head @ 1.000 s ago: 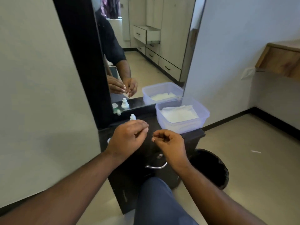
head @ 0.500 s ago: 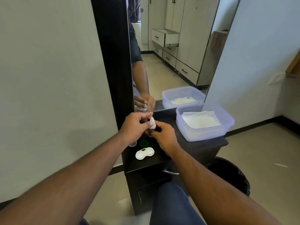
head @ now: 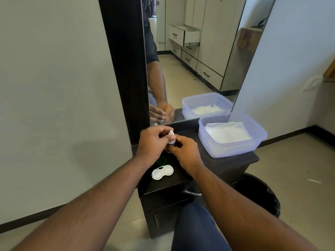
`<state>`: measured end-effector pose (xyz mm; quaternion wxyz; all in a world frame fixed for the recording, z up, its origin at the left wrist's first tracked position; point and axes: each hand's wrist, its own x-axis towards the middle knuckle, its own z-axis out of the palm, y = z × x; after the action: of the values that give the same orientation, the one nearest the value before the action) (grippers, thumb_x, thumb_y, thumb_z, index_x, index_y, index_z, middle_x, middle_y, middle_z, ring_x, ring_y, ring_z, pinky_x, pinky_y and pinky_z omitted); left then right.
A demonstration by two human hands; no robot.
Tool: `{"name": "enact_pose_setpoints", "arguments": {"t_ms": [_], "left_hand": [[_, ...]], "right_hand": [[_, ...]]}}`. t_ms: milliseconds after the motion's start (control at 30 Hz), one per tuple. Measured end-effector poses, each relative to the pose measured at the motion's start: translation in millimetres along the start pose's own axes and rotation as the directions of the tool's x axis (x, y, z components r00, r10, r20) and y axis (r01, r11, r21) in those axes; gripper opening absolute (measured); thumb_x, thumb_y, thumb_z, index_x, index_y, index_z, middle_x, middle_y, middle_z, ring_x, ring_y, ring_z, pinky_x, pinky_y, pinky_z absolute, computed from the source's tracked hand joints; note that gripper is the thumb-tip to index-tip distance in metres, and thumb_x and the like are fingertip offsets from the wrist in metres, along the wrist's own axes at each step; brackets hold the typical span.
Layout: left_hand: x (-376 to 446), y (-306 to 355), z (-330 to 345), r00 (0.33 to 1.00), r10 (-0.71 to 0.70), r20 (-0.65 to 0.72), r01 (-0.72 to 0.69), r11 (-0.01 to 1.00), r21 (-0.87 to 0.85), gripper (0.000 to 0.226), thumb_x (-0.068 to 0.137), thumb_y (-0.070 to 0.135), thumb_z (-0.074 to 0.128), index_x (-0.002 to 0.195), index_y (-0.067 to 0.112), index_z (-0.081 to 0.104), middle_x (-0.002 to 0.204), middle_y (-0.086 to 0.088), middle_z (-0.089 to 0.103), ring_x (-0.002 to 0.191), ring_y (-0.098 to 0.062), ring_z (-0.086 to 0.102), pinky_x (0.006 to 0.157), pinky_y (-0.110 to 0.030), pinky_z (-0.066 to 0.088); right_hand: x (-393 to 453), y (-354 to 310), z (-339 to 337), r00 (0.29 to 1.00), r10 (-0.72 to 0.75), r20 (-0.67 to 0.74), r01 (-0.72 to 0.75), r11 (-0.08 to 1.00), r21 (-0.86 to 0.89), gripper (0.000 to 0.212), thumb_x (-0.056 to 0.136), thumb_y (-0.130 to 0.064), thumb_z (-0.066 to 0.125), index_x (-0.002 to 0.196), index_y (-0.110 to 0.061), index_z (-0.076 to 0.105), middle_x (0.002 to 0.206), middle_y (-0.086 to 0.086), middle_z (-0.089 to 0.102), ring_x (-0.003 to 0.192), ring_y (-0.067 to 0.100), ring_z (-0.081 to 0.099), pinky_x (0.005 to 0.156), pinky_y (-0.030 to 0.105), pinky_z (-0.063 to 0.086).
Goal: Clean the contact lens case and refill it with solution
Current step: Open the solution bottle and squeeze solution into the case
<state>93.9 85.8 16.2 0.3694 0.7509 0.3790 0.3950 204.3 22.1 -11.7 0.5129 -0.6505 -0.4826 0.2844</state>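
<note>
A small white solution bottle point(head: 171, 137) stands upright just above the black cabinet top point(head: 208, 165), between both hands. My left hand point(head: 152, 143) pinches its upper part near the cap, and my right hand point(head: 184, 151) grips its lower body. The white contact lens case point(head: 162, 172), both wells uncapped, lies on the top near the front left edge, below my hands. A green cap point(head: 161, 160) lies just behind the case, partly hidden by my left wrist.
A clear plastic tub point(head: 233, 149) holding white tissue sits on the right of the cabinet top. A tall mirror point(head: 190, 60) stands behind. A black bin point(head: 261, 194) is on the floor at the right. My knee point(head: 195, 225) is against the cabinet front.
One second ago my hands were apart and holding nothing I could see. They reached to the solution bottle and now both hold it; my view has shifted so the cabinet top and case show.
</note>
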Motion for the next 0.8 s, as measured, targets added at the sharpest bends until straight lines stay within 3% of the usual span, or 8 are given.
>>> {"name": "enact_pose_setpoints", "arguments": {"t_ms": [133,267,333,400,533,667,733,800], "left_hand": [[-5.1,3.4,3.5,0.993,0.073,-0.088,-0.065,0.994,0.091,0.021,0.076,0.026,0.078,0.093,0.018,0.069,0.082,0.006,0.065,0.078,-0.007,0.061,0.067,-0.015,0.048],[-7.2,6.7,2.8,0.998,0.043,0.050,-0.041,0.999,-0.030,0.045,0.085,0.031,0.069,0.128,0.024,0.056,0.121,0.016,0.058,0.108,0.001,0.053,0.092,-0.020,0.044],[-8.4,7.6,-0.6,0.994,0.005,0.106,0.007,0.994,-0.111,0.047,0.092,0.027,0.060,0.137,0.023,0.049,0.128,0.008,0.060,0.115,-0.001,0.054,0.099,-0.024,0.044],[-11.6,5.7,-4.2,0.997,-0.004,0.073,0.011,0.995,-0.100,0.041,0.093,0.021,0.059,0.134,0.020,0.053,0.120,0.001,0.066,0.112,-0.005,0.059,0.097,-0.025,0.048],[-13.7,4.3,-8.8,0.999,0.027,-0.026,-0.028,0.999,-0.021,0.038,0.089,0.016,0.065,0.127,0.019,0.060,0.103,0.008,0.070,0.101,-0.001,0.062,0.093,-0.021,0.049],[-3.5,4.2,-9.1,0.989,0.046,0.141,-0.041,0.998,-0.038,0.051,0.090,0.003,0.060,0.136,0.024,0.051,0.123,0.006,0.064,0.118,-0.002,0.054,0.103,-0.018,0.040],[-0.1,4.3,-8.5,0.988,0.034,0.148,-0.026,0.998,-0.055,0.047,0.089,0.003,0.062,0.131,0.022,0.056,0.114,0.004,0.069,0.111,-0.004,0.059,0.095,-0.011,0.044],[1.6,4.9,-7.7,0.997,0.033,0.069,-0.031,0.999,-0.031,0.044,0.082,0.009,0.072,0.123,0.019,0.063,0.097,0.003,0.071,0.096,-0.004,0.064,0.079,-0.005,0.046]], "right_hand": [[-0.6,-1.5,-0.4,1.000,0.019,-0.019,-0.019,1.000,-0.023,0.024,0.085,-0.010,0.068,0.108,-0.018,0.069,0.092,-0.010,0.070,0.087,0.001,0.065,0.077,0.015,0.052],[-0.3,-1.9,-0.5,1.000,0.020,-0.024,-0.021,1.000,-0.024,0.022,0.084,-0.011,0.069,0.105,-0.018,0.069,0.087,-0.012,0.069,0.082,0.001,0.065,0.073,0.015,0.050],[-0.4,-3.0,-0.1,1.000,-0.001,-0.007,0.001,1.000,0.005,0.025,0.083,-0.012,0.070,0.107,-0.019,0.070,0.090,-0.013,0.071,0.085,0.000,0.066,0.078,0.016,0.052],[-0.7,-2.8,1.0,1.000,-0.014,0.001,0.014,0.999,0.031,0.030,0.083,-0.013,0.071,0.111,-0.021,0.069,0.098,-0.011,0.072,0.091,0.000,0.066,0.084,0.019,0.053],[-1.1,-1.4,2.2,1.000,-0.018,-0.004,0.018,1.000,0.024,0.034,0.082,-0.014,0.071,0.114,-0.023,0.068,0.101,-0.012,0.072,0.094,0.000,0.066,0.087,0.020,0.052],[-0.1,-1.2,1.9,1.000,-0.025,-0.004,0.025,1.000,0.015,0.031,0.082,-0.014,0.072,0.111,-0.022,0.069,0.096,-0.014,0.072,0.090,-0.004,0.065,0.082,0.015,0.051],[0.3,-1.0,1.4,1.000,-0.022,-0.004,0.022,1.000,0.019,0.030,0.081,-0.014,0.073,0.110,-0.022,0.070,0.096,-0.013,0.072,0.090,-0.003,0.066,0.084,0.017,0.052],[0.6,0.0,1.0,1.000,-0.018,-0.004,0.018,1.000,0.023,0.030,0.081,-0.013,0.073,0.109,-0.022,0.070,0.095,-0.012,0.073,0.090,-0.002,0.066,0.084,0.020,0.053]]}}
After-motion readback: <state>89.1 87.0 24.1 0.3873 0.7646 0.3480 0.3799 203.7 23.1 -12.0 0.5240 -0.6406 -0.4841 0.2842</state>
